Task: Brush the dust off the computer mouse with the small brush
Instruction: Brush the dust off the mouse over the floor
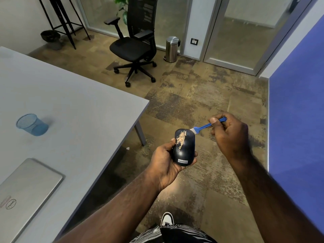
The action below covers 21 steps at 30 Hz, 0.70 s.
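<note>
Two hands worked: my left hand (164, 161) gripped the dusty mouse (184, 148); right hand (229, 132) fingers pinched the brush (206, 125), bristles at its front edge.

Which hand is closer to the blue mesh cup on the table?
Left. The left hand, holding the dark mouse, is nearer the blue mesh cup; the right hand is farther right, off the table.
</note>
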Each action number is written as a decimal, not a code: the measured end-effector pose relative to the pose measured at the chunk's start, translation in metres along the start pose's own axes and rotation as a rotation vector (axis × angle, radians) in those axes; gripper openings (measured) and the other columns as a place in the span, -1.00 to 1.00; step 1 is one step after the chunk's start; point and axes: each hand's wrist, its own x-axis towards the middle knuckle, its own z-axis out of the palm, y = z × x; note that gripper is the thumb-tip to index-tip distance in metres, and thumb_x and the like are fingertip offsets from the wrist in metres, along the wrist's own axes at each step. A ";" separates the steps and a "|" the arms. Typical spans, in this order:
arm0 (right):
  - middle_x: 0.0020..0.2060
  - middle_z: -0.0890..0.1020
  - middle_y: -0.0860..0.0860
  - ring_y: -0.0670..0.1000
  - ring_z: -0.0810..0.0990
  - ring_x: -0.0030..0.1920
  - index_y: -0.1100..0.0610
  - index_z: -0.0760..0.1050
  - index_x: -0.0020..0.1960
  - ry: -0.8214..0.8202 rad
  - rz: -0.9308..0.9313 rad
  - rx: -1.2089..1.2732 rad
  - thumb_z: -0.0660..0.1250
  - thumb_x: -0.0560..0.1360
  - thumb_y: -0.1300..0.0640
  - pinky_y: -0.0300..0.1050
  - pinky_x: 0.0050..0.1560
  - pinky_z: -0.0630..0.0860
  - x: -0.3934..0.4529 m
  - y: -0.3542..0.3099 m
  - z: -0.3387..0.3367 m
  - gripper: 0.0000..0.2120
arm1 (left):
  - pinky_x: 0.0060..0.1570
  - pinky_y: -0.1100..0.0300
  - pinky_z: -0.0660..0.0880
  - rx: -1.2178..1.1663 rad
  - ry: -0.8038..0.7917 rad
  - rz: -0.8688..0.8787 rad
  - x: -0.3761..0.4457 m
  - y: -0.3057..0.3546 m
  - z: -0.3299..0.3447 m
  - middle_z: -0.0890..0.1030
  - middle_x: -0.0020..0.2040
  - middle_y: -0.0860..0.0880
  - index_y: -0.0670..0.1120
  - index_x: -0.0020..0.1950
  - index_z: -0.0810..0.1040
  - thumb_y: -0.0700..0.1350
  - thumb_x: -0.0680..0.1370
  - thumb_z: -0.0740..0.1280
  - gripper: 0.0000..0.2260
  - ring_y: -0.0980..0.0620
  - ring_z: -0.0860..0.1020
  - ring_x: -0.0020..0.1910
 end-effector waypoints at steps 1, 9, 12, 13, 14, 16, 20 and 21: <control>-0.46 0.59 0.10 0.17 0.60 -0.44 0.12 0.57 -0.12 -0.010 -0.019 0.010 0.27 0.54 0.10 0.11 -0.45 0.53 -0.002 0.000 0.000 -0.86 | -0.10 -0.04 0.61 0.002 0.003 0.001 0.000 0.000 0.000 0.55 0.23 -0.32 -0.24 0.37 0.42 0.00 0.64 0.10 -0.58 -0.27 0.60 -0.02; -0.43 0.59 0.09 0.15 0.58 -0.44 0.12 0.58 -0.09 -0.011 -0.047 0.024 0.25 0.53 0.06 0.10 -0.46 0.52 -0.006 0.001 -0.003 -0.82 | -0.12 -0.03 0.61 0.005 0.021 0.011 -0.001 0.000 -0.002 0.55 0.22 -0.32 -0.24 0.36 0.43 -0.01 0.63 0.10 -0.59 -0.26 0.60 -0.04; -0.43 0.60 0.10 0.16 0.59 -0.43 0.13 0.58 -0.10 -0.014 -0.044 0.034 0.25 0.53 0.05 0.11 -0.46 0.52 -0.007 0.000 -0.003 -0.81 | -0.09 -0.04 0.60 0.008 0.025 0.014 0.000 0.000 -0.003 0.55 0.22 -0.32 -0.24 0.36 0.44 -0.01 0.63 0.11 -0.59 -0.25 0.60 -0.04; -0.42 0.61 0.11 0.17 0.60 -0.43 0.12 0.58 -0.09 0.001 -0.034 0.039 0.25 0.53 0.06 0.12 -0.45 0.53 -0.006 0.001 -0.004 -0.82 | -0.08 -0.05 0.59 0.007 0.027 0.013 0.000 0.000 -0.003 0.56 0.21 -0.32 -0.24 0.35 0.44 -0.02 0.62 0.12 -0.59 -0.25 0.61 -0.04; -0.41 0.61 0.12 0.18 0.61 -0.42 0.11 0.58 -0.08 0.018 -0.026 0.046 0.26 0.54 0.06 0.14 -0.45 0.53 -0.006 0.002 -0.005 -0.84 | -0.06 -0.05 0.59 0.008 0.028 0.015 0.000 0.000 -0.003 0.56 0.20 -0.32 -0.24 0.34 0.45 -0.02 0.62 0.14 -0.60 -0.25 0.61 -0.05; -0.38 0.63 0.12 0.18 0.61 -0.41 0.11 0.58 -0.06 0.034 -0.016 0.065 0.25 0.54 0.02 0.16 -0.44 0.55 -0.006 0.004 -0.007 -0.81 | -0.05 -0.05 0.57 0.013 0.029 0.020 0.000 -0.001 -0.003 0.57 0.17 -0.32 -0.23 0.28 0.48 -0.03 0.61 0.16 -0.64 -0.25 0.60 -0.05; -0.39 0.62 0.09 0.13 0.62 -0.40 0.11 0.58 -0.05 0.012 -0.007 0.113 0.24 0.53 0.00 0.13 -0.42 0.56 -0.011 0.001 -0.014 -0.79 | -0.06 -0.03 0.55 0.024 0.041 0.034 0.001 -0.001 -0.005 0.56 0.16 -0.30 -0.23 0.28 0.48 -0.02 0.60 0.17 -0.63 -0.24 0.59 -0.04; -0.39 0.62 0.07 0.10 0.62 -0.40 0.08 0.57 -0.05 0.004 -0.011 0.131 0.24 0.53 0.00 0.13 -0.41 0.56 -0.013 -0.002 -0.016 -0.80 | -0.07 -0.03 0.55 0.024 0.046 0.036 0.002 -0.001 -0.006 0.56 0.18 -0.30 -0.23 0.31 0.47 -0.01 0.60 0.17 -0.60 -0.23 0.58 -0.04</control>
